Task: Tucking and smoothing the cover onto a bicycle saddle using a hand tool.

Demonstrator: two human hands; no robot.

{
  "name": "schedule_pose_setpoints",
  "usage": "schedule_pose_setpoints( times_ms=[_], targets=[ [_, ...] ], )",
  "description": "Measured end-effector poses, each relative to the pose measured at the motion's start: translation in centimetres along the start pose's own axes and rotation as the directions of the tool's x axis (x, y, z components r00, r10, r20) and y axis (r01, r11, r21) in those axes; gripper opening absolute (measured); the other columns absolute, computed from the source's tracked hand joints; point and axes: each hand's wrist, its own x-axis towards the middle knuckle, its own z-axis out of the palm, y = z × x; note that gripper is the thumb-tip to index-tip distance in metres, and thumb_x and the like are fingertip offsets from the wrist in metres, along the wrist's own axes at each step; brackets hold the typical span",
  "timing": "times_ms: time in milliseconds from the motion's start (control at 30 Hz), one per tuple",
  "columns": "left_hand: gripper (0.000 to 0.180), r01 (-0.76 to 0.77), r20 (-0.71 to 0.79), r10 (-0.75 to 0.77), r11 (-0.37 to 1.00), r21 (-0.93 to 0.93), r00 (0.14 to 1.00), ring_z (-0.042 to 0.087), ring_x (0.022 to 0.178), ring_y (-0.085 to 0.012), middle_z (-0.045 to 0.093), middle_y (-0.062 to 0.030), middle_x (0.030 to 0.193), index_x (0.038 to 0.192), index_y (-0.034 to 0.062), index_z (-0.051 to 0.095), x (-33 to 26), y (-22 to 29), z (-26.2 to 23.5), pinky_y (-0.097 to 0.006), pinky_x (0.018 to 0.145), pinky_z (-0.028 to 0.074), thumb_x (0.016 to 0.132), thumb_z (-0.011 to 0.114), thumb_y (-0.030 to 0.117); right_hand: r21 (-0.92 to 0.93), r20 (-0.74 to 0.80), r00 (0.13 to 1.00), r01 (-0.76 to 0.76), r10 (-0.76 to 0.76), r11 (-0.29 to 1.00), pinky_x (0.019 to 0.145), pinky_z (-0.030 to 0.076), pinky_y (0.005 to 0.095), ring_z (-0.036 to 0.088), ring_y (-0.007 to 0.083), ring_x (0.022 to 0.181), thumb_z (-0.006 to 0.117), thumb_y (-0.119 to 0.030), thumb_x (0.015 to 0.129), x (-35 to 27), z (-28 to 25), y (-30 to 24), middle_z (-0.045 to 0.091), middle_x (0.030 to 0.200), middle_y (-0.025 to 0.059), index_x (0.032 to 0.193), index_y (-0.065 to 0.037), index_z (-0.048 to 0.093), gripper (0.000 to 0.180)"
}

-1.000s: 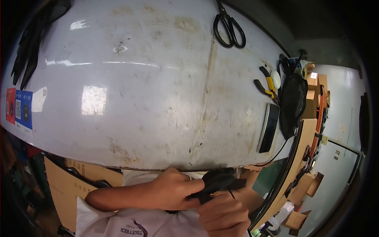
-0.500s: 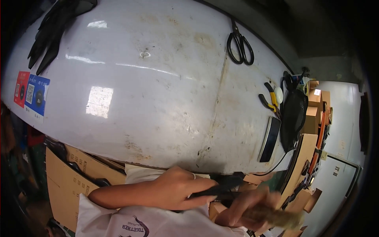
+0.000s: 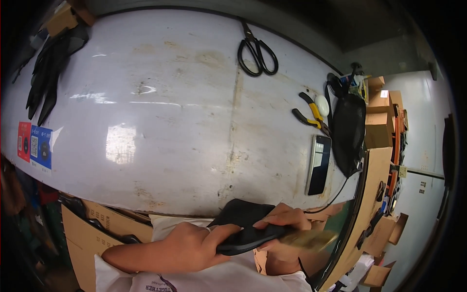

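Note:
My left hand (image 3: 197, 242) grips a flat black piece (image 3: 250, 228) with a rounded end and a ridged edge, its thumb lying on top. The piece is held tilted in front of my shirt, just off the table's near edge; its exact kind is unclear. My right hand (image 3: 287, 219) has its thumb and fingers at the right side of the same piece. Against that hand is a tan, brush-like thing (image 3: 309, 238), smeared by motion, and its kind cannot be made out.
On the white table (image 3: 175, 160) lie black-handled scissors (image 3: 258, 57), yellow-and-black pliers (image 3: 313, 114), a phone (image 3: 319, 165) and a black pouch-like item (image 3: 349, 134). Black glove-like pieces (image 3: 48, 73) rest at far left. Cardboard boxes (image 3: 379, 126) stand right; others are below left.
The black piece has come up into clearer view between my hands. My right hand has moved up and left onto it. The view has shifted, so the tabletop things appear further left.

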Motion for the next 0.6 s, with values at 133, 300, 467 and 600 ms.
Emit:
schedule_pose_setpoints(
  times_ms=[133,300,467,600],
  targets=[
    [0.062,-0.051,0.023,0.046,0.953,0.297,0.999,0.066,0.047,-0.0222,0.069,-0.0133,0.072,0.130,-0.0093,0.057,1.4,2.0,0.1,-0.034,0.038,0.045,0.089,0.080,0.032,-0.468,0.042,0.992,0.125,-0.119,0.875,0.076,0.052,0.0303,0.067,0.0190,0.084,0.105,-0.038,0.061,-0.3,-0.4,-1.1,0.075,0.098,0.0148,0.113,-0.003,0.067,0.073],
    [0.053,-0.096,0.307,-0.011,0.938,0.332,0.952,0.067,0.047,-0.0235,0.068,-0.0176,0.069,0.126,-0.0188,0.056,5.5,3.6,-1.9,-0.036,0.039,0.049,0.093,0.071,0.020,-0.706,0.191,0.967,0.256,-0.170,0.661,0.079,0.055,0.0352,0.070,0.0247,0.087,0.104,-0.038,0.058,0.1,-1.1,-2.3,0.073,0.101,0.0142,0.107,-0.004,0.073,0.068],
    [0.052,-0.164,0.587,0.075,0.981,0.100,0.806,0.070,0.050,-0.0269,0.067,-0.0193,0.064,0.125,-0.0261,0.053,9.1,3.3,-2.0,-0.040,0.040,0.052,0.084,0.064,0.005,-0.626,-0.064,0.970,0.143,-0.233,0.767,0.076,0.053,0.0340,0.069,0.0231,0.084,0.094,-0.056,0.072,-2.3,-1.7,-0.4,0.072,0.096,0.0133,0.091,-0.003,0.073,0.060],
    [0.053,-0.164,0.486,0.036,0.961,0.224,0.873,0.068,0.048,-0.0276,0.066,-0.0181,0.063,0.128,-0.0231,0.055,7.1,4.8,1.1,-0.039,0.040,0.052,0.085,0.064,0.007,-0.540,-0.145,0.968,0.095,-0.204,0.836,0.073,0.050,0.0297,0.066,0.0186,0.080,0.093,-0.059,0.075,-3.2,-2.0,0.3,0.070,0.090,0.0103,0.086,-0.004,0.070,0.060]
  ],
)
